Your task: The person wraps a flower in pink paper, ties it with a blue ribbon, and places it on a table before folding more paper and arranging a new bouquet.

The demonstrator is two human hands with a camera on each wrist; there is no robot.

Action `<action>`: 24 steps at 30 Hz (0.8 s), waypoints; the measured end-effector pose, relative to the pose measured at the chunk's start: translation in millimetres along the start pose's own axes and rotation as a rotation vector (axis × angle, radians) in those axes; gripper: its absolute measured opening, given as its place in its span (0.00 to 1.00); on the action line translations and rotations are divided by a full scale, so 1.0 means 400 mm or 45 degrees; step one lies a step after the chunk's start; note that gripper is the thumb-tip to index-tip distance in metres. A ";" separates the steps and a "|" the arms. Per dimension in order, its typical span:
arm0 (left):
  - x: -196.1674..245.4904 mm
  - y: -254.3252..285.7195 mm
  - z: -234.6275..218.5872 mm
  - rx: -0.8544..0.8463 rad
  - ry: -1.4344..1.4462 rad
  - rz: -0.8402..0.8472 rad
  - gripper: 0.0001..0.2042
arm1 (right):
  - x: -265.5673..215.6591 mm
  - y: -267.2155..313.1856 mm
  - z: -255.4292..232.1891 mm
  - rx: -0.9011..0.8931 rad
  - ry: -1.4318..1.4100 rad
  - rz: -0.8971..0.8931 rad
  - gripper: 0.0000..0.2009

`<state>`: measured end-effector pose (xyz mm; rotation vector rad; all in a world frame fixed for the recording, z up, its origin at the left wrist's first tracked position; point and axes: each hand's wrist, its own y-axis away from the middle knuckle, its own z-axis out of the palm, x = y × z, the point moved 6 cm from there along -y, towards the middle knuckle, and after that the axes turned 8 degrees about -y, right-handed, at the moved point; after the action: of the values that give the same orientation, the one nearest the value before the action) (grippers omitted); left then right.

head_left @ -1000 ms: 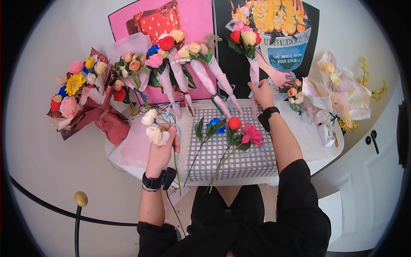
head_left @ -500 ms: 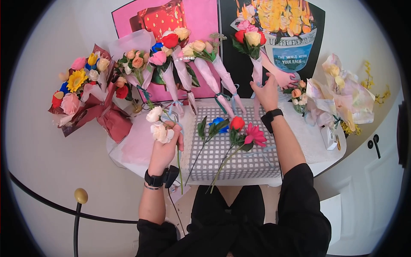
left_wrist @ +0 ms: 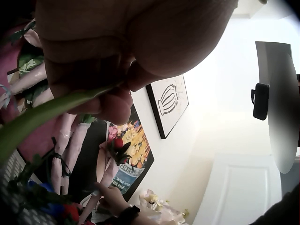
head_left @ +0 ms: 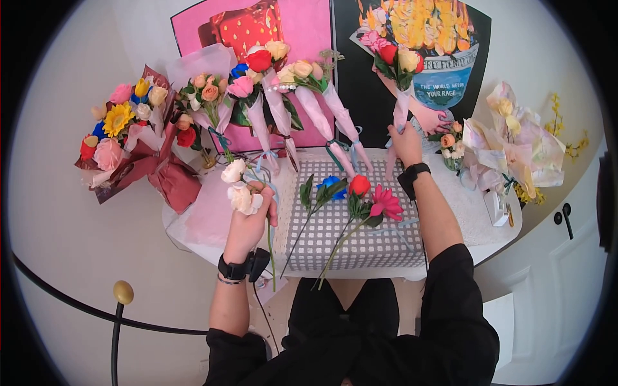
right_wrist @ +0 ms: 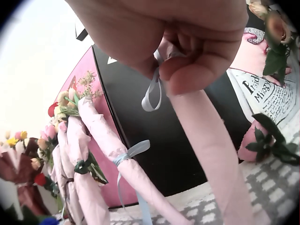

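Observation:
My left hand (head_left: 251, 222) holds a white artificial flower (head_left: 243, 198) at the left of the table, its green stem (left_wrist: 51, 108) running down past the fingers. At the back right, my right hand (head_left: 407, 145) grips a slim bouquet of red and cream roses in a pink paper wrap (right_wrist: 206, 136). It stands nearly upright against the black poster. A pale blue ribbon loop (right_wrist: 152, 99) shows beside the right thumb and fingers. Between the hands lie a blue flower (head_left: 331, 187), a red rose (head_left: 359, 186) and a magenta daisy-like flower (head_left: 386, 204).
Several pink-wrapped bouquets (head_left: 315, 117) lean on the pink poster (head_left: 308, 32). A large maroon-wrapped bouquet (head_left: 174, 177) stands at the left, and a pale paper bouquet (head_left: 531, 154) at the right. A checkered cloth (head_left: 380, 251) covers the table's middle. Near the right edge sits a small white box (head_left: 496, 209).
The right hand loosened its fingers on the wrap, then closed them round it again. The rose bouquet has shifted right along the black poster. The left hand keeps its hold on the white flower.

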<state>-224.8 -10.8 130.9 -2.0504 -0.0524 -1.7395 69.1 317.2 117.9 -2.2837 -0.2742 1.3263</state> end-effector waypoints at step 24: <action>-0.003 0.047 0.004 -0.003 -0.066 -0.008 0.06 | -0.208 0.015 0.260 -0.486 0.214 -0.182 0.19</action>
<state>-217.6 -26.8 123.7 -2.0986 -0.0732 -1.6911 -62.9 310.3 135.2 -2.6114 -0.6683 1.0744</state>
